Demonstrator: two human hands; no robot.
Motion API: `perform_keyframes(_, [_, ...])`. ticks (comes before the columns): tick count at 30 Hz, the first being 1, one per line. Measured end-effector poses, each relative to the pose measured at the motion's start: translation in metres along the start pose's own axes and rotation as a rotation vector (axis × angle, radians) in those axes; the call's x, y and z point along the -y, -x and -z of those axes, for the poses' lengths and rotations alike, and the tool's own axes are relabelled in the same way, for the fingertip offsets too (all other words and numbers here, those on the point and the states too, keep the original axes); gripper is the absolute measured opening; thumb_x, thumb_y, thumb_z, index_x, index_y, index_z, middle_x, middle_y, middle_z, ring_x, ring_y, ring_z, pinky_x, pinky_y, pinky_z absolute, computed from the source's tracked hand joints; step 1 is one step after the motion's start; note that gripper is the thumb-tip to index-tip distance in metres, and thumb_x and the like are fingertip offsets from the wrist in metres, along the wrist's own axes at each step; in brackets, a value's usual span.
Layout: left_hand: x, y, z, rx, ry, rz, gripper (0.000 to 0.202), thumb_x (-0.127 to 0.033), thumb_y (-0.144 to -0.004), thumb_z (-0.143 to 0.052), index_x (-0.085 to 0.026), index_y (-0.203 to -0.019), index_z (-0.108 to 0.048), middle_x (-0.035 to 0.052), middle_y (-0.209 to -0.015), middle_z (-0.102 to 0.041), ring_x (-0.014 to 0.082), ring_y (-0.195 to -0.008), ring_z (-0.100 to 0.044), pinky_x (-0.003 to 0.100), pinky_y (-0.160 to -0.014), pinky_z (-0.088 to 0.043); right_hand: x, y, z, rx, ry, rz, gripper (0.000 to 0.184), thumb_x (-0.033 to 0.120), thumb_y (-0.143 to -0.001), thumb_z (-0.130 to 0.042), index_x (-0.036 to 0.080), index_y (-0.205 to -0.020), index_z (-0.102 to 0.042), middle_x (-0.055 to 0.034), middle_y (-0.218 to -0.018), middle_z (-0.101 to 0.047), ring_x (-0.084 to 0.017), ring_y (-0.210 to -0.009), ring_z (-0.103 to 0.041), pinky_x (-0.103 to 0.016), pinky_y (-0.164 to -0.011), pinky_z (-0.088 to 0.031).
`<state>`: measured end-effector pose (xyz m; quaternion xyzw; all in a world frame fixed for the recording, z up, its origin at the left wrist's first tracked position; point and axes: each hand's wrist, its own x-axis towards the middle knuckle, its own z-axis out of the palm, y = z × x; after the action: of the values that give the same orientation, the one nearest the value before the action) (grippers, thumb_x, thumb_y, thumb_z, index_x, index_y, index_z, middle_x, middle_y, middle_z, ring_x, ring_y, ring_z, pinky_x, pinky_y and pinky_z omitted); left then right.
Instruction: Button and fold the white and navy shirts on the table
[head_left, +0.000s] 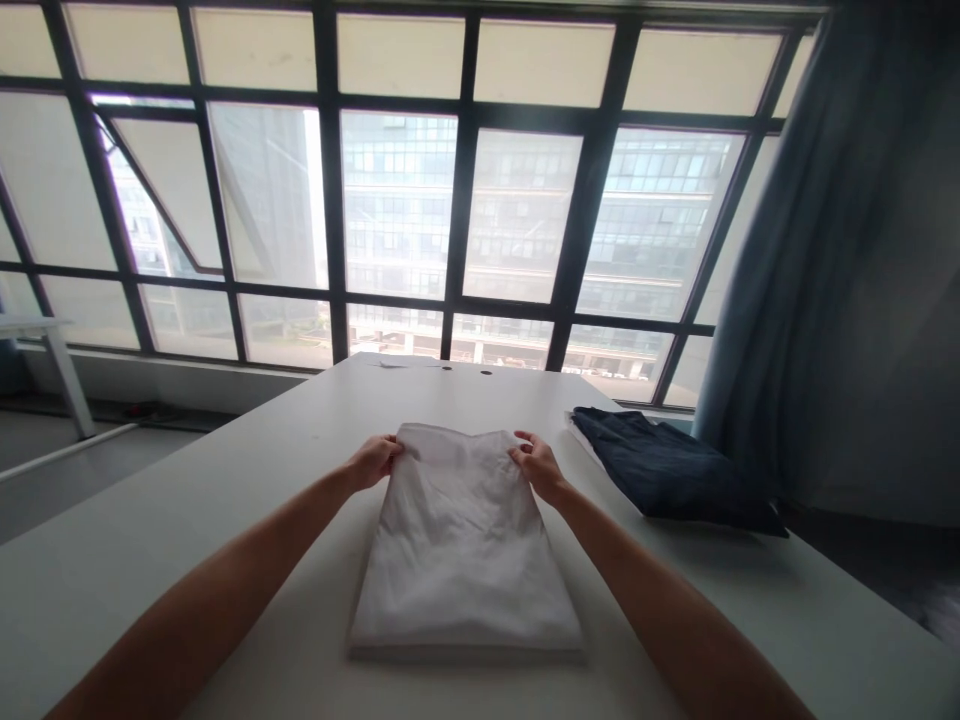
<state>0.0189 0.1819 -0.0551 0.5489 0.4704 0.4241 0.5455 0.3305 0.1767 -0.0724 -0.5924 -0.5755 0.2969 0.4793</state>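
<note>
A folded white garment lies in front of me on the white table, its wider end toward me. At its far left corner my left hand is closed, pinching the cloth edge. My right hand pinches the far right corner, the index finger partly lifted. Between the two hands the far edge sags slightly, and creases run across the upper part of the cloth. What kind of garment it is, I cannot tell from the folds.
Dark navy folded clothing lies at the table's right edge, over something white. Two dark round holes and a pale sheet are at the far end. Beyond stand large windows, a curtain at right and another table at left.
</note>
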Motion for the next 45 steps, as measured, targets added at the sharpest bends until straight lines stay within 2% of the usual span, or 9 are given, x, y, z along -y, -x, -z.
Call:
perform_keyframes(4, [0.008,-0.004,0.003,-0.097,-0.277,0.035,0.039,-0.021,-0.077,-0.06,-0.006,-0.112,-0.063,0.0124,-0.092,-0.07,0.0201,-0.078,-0.066,0.029,-0.069,-0.052,0.003,0.005,0.004,-0.012,0.335,-0.017,0.05,0.019,-0.09,-0.05,0.005,-0.138,-0.045,-0.0152,-0.108,-0.068,-0.02,-0.092,-0.066,-0.03,-0.082,-0.051])
perform_keyframes(8, [0.007,0.006,-0.002,-0.307,-0.946,-0.257,0.046,-0.026,-0.089,-0.05,-0.01,-0.133,-0.052,0.0179,-0.125,-0.063,0.0275,-0.115,-0.059,0.038,-0.096,-0.047,0.019,0.027,-0.006,0.008,0.716,0.113,0.047,0.027,-0.095,-0.047,0.006,-0.136,-0.052,-0.0236,-0.138,-0.053,-0.032,-0.129,-0.048,-0.044,-0.109,-0.032])
perform_keyframes(11, [0.014,0.011,-0.022,-0.149,-1.184,-0.435,0.048,-0.036,-0.096,-0.04,-0.012,-0.136,-0.052,0.0162,-0.142,-0.053,0.0276,-0.135,-0.044,0.041,-0.112,-0.033,0.035,0.047,-0.029,0.155,0.91,0.311,0.058,0.043,-0.099,-0.039,0.01,-0.147,-0.042,-0.0191,-0.155,-0.033,-0.031,-0.144,-0.027,-0.048,-0.118,-0.014])
perform_keyframes(16, [0.034,0.006,-0.044,0.09,-1.273,-0.416,0.063,-0.048,-0.097,-0.033,-0.01,-0.146,-0.042,0.0184,-0.156,-0.032,0.0306,-0.147,-0.023,0.049,-0.119,-0.017,0.043,0.052,-0.062,0.462,0.914,0.339,0.069,0.054,-0.099,-0.027,0.012,-0.154,-0.027,-0.012,-0.161,-0.019,-0.027,-0.149,-0.012,-0.051,-0.119,-0.006])
perform_keyframes(27, [0.026,-0.002,-0.007,0.072,-1.317,-0.122,0.075,-0.059,-0.096,-0.025,-0.012,-0.154,-0.027,0.0165,-0.161,-0.017,0.0283,-0.149,-0.015,0.049,-0.118,-0.014,0.017,0.015,-0.031,0.374,0.976,0.127,0.074,0.059,-0.099,-0.018,0.01,-0.155,-0.022,-0.0096,-0.162,-0.013,-0.022,-0.15,-0.008,-0.052,-0.119,-0.003])
perform_keyframes(31, [0.017,0.024,-0.028,0.059,-1.359,-0.28,0.063,-0.046,-0.1,-0.024,-0.01,-0.151,-0.034,0.016,-0.159,-0.023,0.0282,-0.149,-0.017,0.05,-0.119,-0.013,0.035,0.041,-0.039,0.259,1.015,0.174,0.07,0.05,-0.101,-0.022,0.005,-0.154,-0.025,-0.0133,-0.161,-0.017,-0.025,-0.149,-0.011,-0.051,-0.119,0.0])
perform_keyframes(37, [0.022,0.086,-0.06,0.363,-1.254,-0.472,0.066,-0.055,-0.1,-0.017,-0.019,-0.153,-0.033,0.0086,-0.16,-0.024,0.0211,-0.149,-0.018,0.042,-0.121,-0.013,0.045,0.118,-0.045,0.346,0.91,0.213,0.075,0.058,-0.099,-0.018,0.008,-0.154,-0.028,-0.0135,-0.161,-0.018,-0.025,-0.149,-0.012,-0.046,-0.12,-0.003])
perform_keyframes(41, [0.025,0.102,-0.056,0.364,-1.307,-0.368,0.07,-0.057,-0.099,-0.018,-0.015,-0.155,-0.026,0.0096,-0.161,-0.018,0.0216,-0.15,-0.013,0.041,-0.121,-0.011,0.028,0.134,-0.018,0.384,0.93,0.183,0.076,0.059,-0.099,-0.018,0.009,-0.154,-0.027,-0.0125,-0.161,-0.02,-0.024,-0.149,-0.014,-0.046,-0.12,-0.005])
perform_keyframes(45, [0.022,0.124,-0.074,0.288,-1.353,-0.333,0.072,-0.058,-0.099,-0.02,-0.012,-0.153,-0.029,0.0147,-0.161,-0.02,0.0284,-0.149,-0.016,0.047,-0.119,-0.017,0.009,0.11,0.017,0.395,1.004,0.2,0.068,0.055,-0.1,-0.022,0.017,-0.155,-0.025,-0.0082,-0.161,-0.019,-0.023,-0.149,-0.014,-0.048,-0.119,-0.007])
